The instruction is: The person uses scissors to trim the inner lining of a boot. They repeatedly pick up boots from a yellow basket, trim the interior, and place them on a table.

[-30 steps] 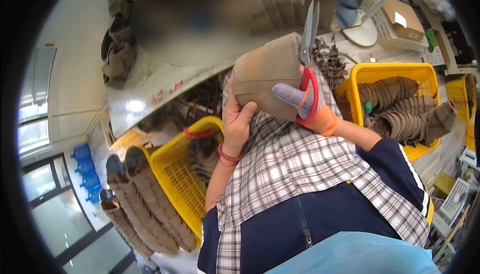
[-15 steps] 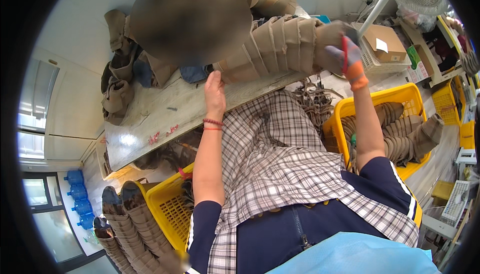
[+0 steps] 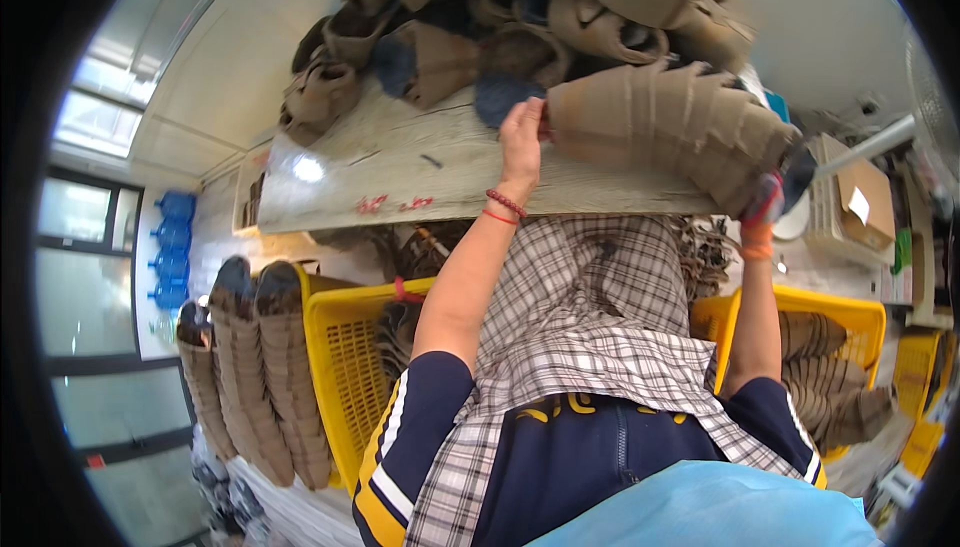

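Lifted away from the chest a second ago and carried forward half a second ago; now laid down on the counter (image 3: 400, 172). Resting on its side along the counter's near edge, towards its right end: nested stack of brown pieces (image 3: 660, 122), with the right tip seeming to jut past the counter's corner.

Left hand (image 3: 522, 132) at the stack's left end, grip closed narrowly on the innermost piece, with beaded bands on the wrist. Right hand (image 3: 765, 202) at the stack's right end, just off the counter's corner, fingertips capped in red and orange. Mostly hidden behind the stack, so cannot tell whether that grip is closed or slack, nor whether the scissors seen a second ago remain in it.

Judged from this: carrying done, stack delivered but not yet released.

Bare wood only on the counter's left half. Heaped over the counter's far side and pressing against the stack: pile of loose brown pieces (image 3: 480, 7), so little room to push further in. Beyond the counter's right end, close by: metal pole (image 3: 870, 142) and cardboard box (image 3: 860, 202). Below the counter's near edge, on either side of the body: yellow basket (image 3: 340, 367) and second yellow basket (image 3: 850, 312), both holding more brown stacks. Free path only straight back towards the body.
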`<state>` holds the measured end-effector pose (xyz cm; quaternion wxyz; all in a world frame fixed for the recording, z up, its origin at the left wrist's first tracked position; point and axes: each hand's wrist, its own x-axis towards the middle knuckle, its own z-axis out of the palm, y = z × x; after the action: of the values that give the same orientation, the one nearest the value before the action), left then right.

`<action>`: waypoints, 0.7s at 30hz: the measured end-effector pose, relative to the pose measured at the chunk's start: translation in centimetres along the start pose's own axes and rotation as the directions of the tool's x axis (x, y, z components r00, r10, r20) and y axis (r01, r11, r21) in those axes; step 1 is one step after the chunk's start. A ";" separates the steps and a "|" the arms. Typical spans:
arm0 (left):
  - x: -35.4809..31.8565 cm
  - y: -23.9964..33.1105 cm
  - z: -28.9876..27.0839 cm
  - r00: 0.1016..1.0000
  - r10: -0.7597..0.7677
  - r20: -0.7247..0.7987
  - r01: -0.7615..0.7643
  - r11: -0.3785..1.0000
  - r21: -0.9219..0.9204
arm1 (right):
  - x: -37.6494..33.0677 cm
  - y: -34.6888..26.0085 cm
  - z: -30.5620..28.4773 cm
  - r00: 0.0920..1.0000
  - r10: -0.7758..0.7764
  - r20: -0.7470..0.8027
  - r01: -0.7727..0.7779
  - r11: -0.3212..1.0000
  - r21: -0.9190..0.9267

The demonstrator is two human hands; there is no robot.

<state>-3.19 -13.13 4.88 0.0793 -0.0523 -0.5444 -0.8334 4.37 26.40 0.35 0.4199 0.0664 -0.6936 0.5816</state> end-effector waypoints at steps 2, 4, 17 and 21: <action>2.2 1.2 -3.8 0.920 0.127 -0.370 -0.112 0.992 0.062 | -0.4 -3.9 -0.2 0.998 0.016 0.065 -0.019 0.999 0.046; 2.6 6.6 -6.4 0.840 0.257 -0.478 -0.243 0.966 0.092 | -2.2 -11.7 -2.3 0.970 0.238 0.043 -0.242 0.944 0.225; -0.9 14.7 -16.9 0.781 0.621 -0.063 -0.247 0.400 0.883 | -8.7 -14.5 -8.3 0.890 0.447 -0.086 -0.442 0.894 0.073; -9.9 20.1 -14.0 0.865 0.454 0.215 -0.381 0.313 0.870 | -8.3 -18.5 -6.3 0.891 0.392 0.228 -0.400 0.916 -0.012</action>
<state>10.28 -33.15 15.62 0.3255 -0.1120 -0.8632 -0.3694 23.60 22.75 8.58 0.2097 -0.0032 -0.7253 0.6557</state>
